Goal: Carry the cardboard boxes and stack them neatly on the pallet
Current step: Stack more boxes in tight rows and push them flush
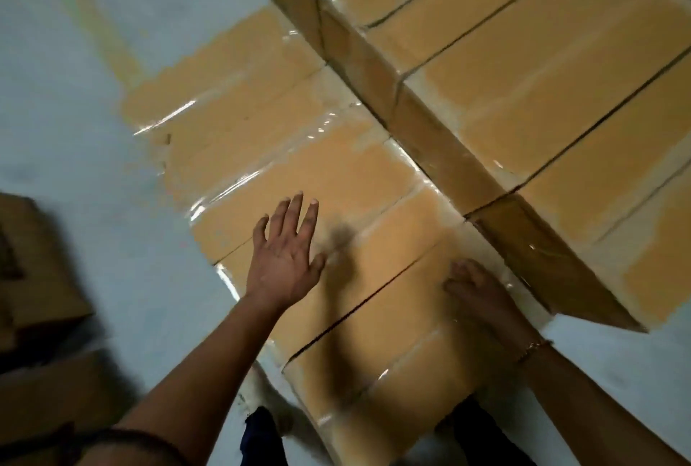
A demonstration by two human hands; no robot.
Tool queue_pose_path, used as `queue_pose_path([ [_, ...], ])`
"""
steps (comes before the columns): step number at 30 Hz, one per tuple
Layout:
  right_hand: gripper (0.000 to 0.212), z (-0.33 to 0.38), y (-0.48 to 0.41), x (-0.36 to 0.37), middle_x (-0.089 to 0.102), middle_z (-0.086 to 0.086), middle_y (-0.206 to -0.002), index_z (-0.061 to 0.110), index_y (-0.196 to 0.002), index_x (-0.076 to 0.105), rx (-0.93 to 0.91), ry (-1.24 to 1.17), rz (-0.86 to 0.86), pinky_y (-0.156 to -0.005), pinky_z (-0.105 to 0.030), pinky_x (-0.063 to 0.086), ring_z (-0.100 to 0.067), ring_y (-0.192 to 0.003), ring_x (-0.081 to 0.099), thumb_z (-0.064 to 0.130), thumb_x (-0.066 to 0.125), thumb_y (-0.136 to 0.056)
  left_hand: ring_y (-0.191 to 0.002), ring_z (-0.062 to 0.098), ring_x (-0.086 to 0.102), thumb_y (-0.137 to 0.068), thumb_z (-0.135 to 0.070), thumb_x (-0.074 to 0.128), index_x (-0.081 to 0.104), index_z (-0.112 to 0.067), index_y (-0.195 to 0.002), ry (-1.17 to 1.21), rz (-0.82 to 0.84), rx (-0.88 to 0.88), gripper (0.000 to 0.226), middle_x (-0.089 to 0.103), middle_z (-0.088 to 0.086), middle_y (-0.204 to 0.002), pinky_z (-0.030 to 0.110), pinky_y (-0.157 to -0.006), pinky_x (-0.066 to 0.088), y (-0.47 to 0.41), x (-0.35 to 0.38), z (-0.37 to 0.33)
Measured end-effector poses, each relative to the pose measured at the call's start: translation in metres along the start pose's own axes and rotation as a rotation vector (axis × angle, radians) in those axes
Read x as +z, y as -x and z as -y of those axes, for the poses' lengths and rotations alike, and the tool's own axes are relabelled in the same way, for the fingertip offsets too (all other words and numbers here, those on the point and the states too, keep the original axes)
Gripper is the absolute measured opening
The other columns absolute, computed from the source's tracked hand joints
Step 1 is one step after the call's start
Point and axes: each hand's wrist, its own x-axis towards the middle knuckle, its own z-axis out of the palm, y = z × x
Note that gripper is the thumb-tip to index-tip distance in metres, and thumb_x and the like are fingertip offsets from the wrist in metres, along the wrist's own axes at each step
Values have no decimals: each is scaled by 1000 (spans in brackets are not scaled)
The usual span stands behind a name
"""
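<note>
Left hand (286,254) spread wide, right hand (474,287) laid loosely on the cardboard box (389,338), neither gripping; stiff, tape-slick, probably heavy, so take bottom edges outboard of both palms.

Matt tan cardboard boxes (374,204) sealed with glossy clear tape (232,185) that catches the light; a smooth, pale, faintly sheened floor (74,129); a thin metal-looking bracelet (533,348) at the right wrist.
</note>
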Motion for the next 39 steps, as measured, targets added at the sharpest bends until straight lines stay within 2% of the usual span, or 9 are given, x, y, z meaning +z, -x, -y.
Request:
queue_pose_path([
  [4,49,71,-1,65,56,1,-143,23,-139,55,-225,246,161,-102,-35,44,-17,-127,54,34,70,-94,-155,31,17,-92,-57,43,24,-19,-163,136,-102,-318,82,15,10,-171,53,-119,21,82,-12,70],
  [7,48,122,14,134,57,8,-140,23,-139,56,-358,394,289,-99,-33,43,-15,-124,55,36,68,-95,-155,27,14,-93,-59,41,27,-21,-161,252,-223,-582,79,18,8,-170,49,-119,20,162,-14,113],
  [10,47,159,40,216,55,11,-138,28,-140,54,-450,533,412,-101,-36,44,-14,-124,54,39,66,-96,-154,28,19,-92,-61,39,32,-21,-159,334,-307,-815,78,23,6,-169,51,-117,25,245,-4,148],
  [15,45,187,97,365,61,9,-131,26,-137,59,-551,650,588,-94,-31,43,-14,-118,59,35,69,-94,-151,28,25,-94,-59,46,40,-22,-155,433,-383,-1049,72,30,3,-165,55,-114,29,367,22,198],
  [20,42,173,149,513,62,13,-132,30,-131,61,-549,715,740,-97,-33,48,-8,-115,61,39,72,-91,-148,24,34,-97,-48,55,45,-24,-153,491,-464,-1092,62,37,-1,-161,51,-115,34,456,24,267],
  [24,42,149,193,608,62,15,-131,32,-131,60,-497,755,852,-89,-22,46,-5,-115,61,38,72,-92,-142,14,41,-101,-44,56,49,-24,-150,543,-546,-1015,54,45,-6,-154,37,-113,37,501,10,311],
  [27,44,136,226,660,62,13,-132,31,-132,60,-475,759,914,-89,-20,46,-6,-115,62,37,73,-91,-136,14,47,-102,-43,56,52,-22,-148,531,-573,-997,51,50,-6,-148,37,-109,42,529,3,341],
  [34,47,128,299,715,60,11,-136,28,-137,58,-464,770,998,-103,-29,47,-8,-121,59,36,72,-92,-130,16,51,-100,-39,59,57,-18,-143,544,-664,-1077,48,56,-2,-141,39,-100,48,585,-10,384],
  [39,47,120,343,725,59,9,-138,28,-138,57,-465,760,1037,-99,-27,46,-8,-122,58,37,70,-93,-128,15,49,-98,-42,56,57,-21,-141,589,-660,-1170,48,55,-4,-139,38,-102,46,640,-12,396],
])
